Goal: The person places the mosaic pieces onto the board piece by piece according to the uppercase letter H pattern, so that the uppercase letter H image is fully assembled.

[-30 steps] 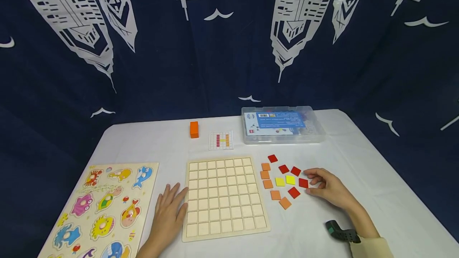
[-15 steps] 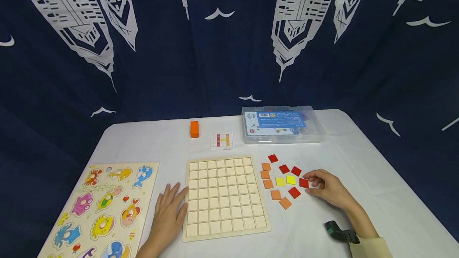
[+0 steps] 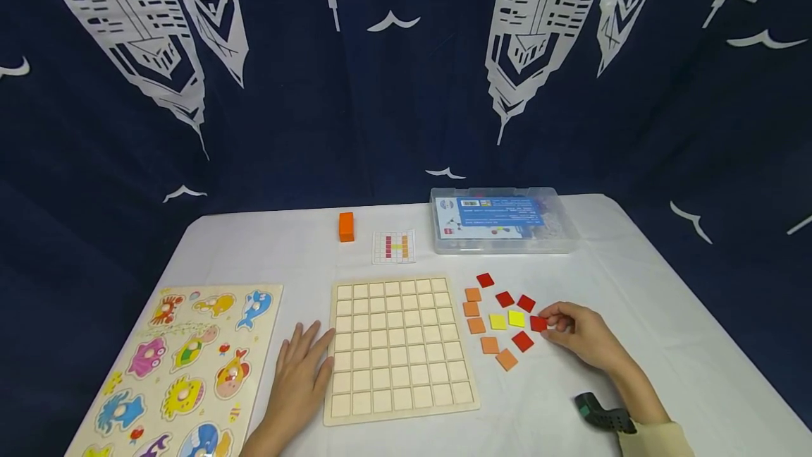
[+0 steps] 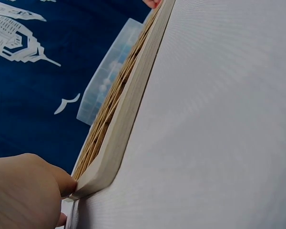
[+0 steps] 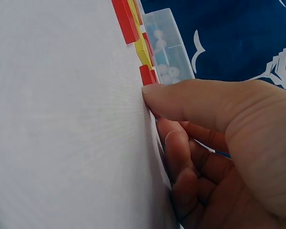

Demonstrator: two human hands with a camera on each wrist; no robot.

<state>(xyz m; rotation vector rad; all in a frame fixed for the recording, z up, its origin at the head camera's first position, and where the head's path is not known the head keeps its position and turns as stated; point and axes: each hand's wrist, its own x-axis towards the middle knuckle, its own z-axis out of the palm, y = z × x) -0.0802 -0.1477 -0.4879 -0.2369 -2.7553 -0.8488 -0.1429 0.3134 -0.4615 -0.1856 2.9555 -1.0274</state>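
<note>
My left hand (image 3: 298, 376) lies with straight fingers at the left edge of a wooden grid board (image 3: 406, 420). In the left wrist view, the thumb (image 4: 64, 183) touches the board's corner. To the board's right, my right hand (image 3: 583, 333) pinches a red square tile (image 3: 538, 324) by its right side, between thumb and curled fingers. The tile lies at table level, and the right wrist view shows the thumb partly hiding it. Around it are several other red tiles (image 3: 523, 341), two yellow tiles (image 3: 517, 318) and several orange tiles (image 3: 490, 345).
A card with a coloured grid pattern (image 3: 393, 247) lies behind the board, beside an orange block (image 3: 345, 227). A clear plastic case (image 3: 552, 242) stands at the back. Left of my left hand is a sea-animal puzzle board (image 3: 212, 344). A black wrist strap (image 3: 605, 415) is on the right forearm.
My right thumb and fingers have closed in on the red tile's right side. The left hand stays at the board; the whole head view has shifted slightly.
</note>
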